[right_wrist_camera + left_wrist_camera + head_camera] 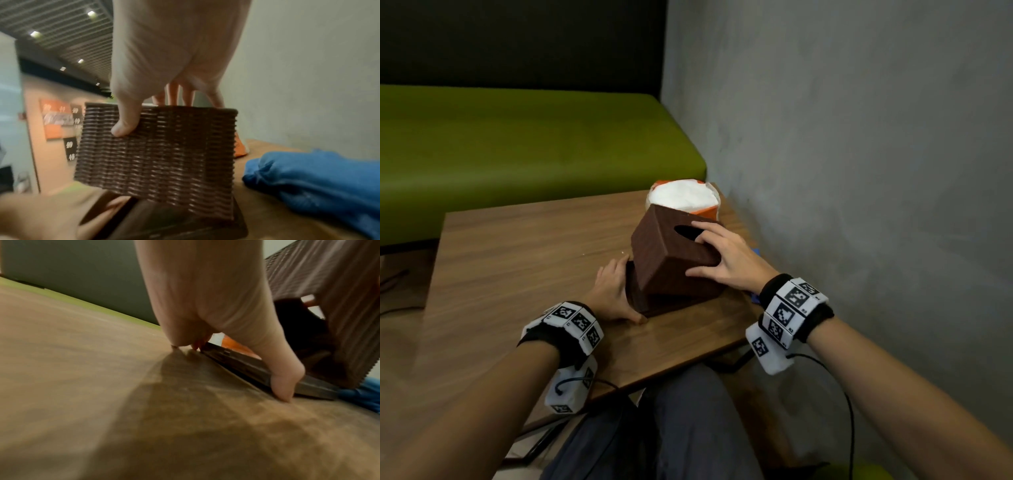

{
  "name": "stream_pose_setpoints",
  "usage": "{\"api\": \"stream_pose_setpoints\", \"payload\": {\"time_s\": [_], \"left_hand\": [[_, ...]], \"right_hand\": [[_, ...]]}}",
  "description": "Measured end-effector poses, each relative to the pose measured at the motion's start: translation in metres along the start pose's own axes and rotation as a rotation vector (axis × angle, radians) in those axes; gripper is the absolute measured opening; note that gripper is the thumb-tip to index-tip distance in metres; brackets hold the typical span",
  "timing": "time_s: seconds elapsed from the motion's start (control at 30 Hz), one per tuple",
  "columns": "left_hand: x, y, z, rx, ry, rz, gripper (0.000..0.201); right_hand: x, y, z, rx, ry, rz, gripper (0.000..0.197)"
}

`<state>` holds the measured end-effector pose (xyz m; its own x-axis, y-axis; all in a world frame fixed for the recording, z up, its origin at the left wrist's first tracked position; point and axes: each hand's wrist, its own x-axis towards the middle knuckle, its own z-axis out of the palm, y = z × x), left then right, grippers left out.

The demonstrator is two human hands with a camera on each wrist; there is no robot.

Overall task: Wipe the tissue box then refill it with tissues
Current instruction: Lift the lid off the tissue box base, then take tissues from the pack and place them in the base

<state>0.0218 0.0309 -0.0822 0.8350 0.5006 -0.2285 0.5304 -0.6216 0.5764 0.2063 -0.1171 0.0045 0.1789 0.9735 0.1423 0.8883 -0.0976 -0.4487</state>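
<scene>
Now tilting tissue box cover (674, 253) up in right hand (726, 257), flat left hand (613, 291) pinning base (654, 308), freeing the inside.

Dim, warm indoor light throughout. Small bright ceiling spotlights (35, 34) seen from the right wrist. Broad soft shadow across the brown wood-grain bench (82, 386) under the left wrist. Strong blur and wide-angle bending at both wrist views' edges; head view sharper.

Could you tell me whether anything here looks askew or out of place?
Yes: the brown woven box cover is tilted, lifted off its flat base by the right hand, while the left hand steadies the base. That looks deliberate, not accidental.
</scene>
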Motion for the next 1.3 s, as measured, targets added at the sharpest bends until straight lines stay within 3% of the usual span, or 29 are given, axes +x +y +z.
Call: {"api": "stream_pose_setpoints", "payload": {"time_s": [0.13, 0.27, 0.33, 0.43, 0.47, 0.57, 0.67, 0.77, 0.87, 0.93, 1.0, 1.07, 1.17, 1.23, 1.3], "left_hand": [[-0.010, -0.010, -0.015, 0.065, -0.023, -0.085, 0.136], [-0.026, -0.035, -0.030, 0.158, 0.008, -0.163, 0.122], [-0.033, -0.043, -0.036, 0.214, -0.002, -0.202, 0.123], [-0.039, -0.051, -0.040, 0.271, -0.007, -0.260, 0.121], [-0.040, -0.053, -0.042, 0.284, -0.009, -0.275, 0.121], [-0.042, -0.058, -0.046, 0.304, -0.026, -0.313, 0.125], [-0.041, -0.061, -0.049, 0.321, -0.036, -0.362, 0.125], [-0.039, -0.055, -0.055, 0.375, -0.123, -0.415, 0.129], [-0.033, -0.040, -0.061, 0.307, -0.150, -0.396, 0.138], [-0.024, -0.024, -0.066, 0.118, -0.079, -0.287, 0.125], [-0.013, -0.001, -0.068, -0.079, 0.019, -0.152, 0.100], [0.000, 0.027, -0.064, -0.226, 0.137, -0.078, 0.077], [0.016, 0.063, -0.048, -0.353, 0.184, -0.125, 0.071], [0.022, 0.070, -0.039, -0.350, 0.161, -0.173, 0.074], [0.022, 0.066, -0.036, -0.293, 0.155, -0.207, 0.067]], "right_hand": [[-0.001, -0.007, -0.011, 0.177, 0.255, 0.135, 0.037], [-0.006, -0.002, 0.001, 0.567, 0.458, 0.424, 0.040], [-0.011, 0.000, 0.023, 0.769, 0.453, 0.571, 0.048], [-0.017, 0.022, 0.065, 0.959, 0.423, 0.721, 0.082], [-0.017, 0.033, 0.076, 1.016, 0.419, 0.748, 0.084], [-0.021, 0.008, 0.070, 1.287, 0.395, 0.858, 0.054], [-0.029, 0.011, 0.077, 1.367, 0.324, 0.831, 0.040], [-0.036, 0.008, 0.081, 1.274, 0.214, 0.842, 0.017], [-0.041, 0.009, 0.074, 1.083, 0.174, 0.897, 0.026], [-0.041, 0.018, 0.062, 0.758, 0.268, 0.872, 0.030], [-0.032, 0.028, 0.041, 0.344, 0.494, 0.794, 0.021], [-0.015, 0.030, 0.022, 0.255, 0.622, 0.714, 0.016], [0.011, 0.028, 0.014, 0.377, 0.398, 0.790, 0.039], [0.020, 0.027, 0.019, 0.348, 0.253, 0.765, 0.037], [0.022, 0.026, 0.024, 0.266, 0.215, 0.692, 0.035]]}}
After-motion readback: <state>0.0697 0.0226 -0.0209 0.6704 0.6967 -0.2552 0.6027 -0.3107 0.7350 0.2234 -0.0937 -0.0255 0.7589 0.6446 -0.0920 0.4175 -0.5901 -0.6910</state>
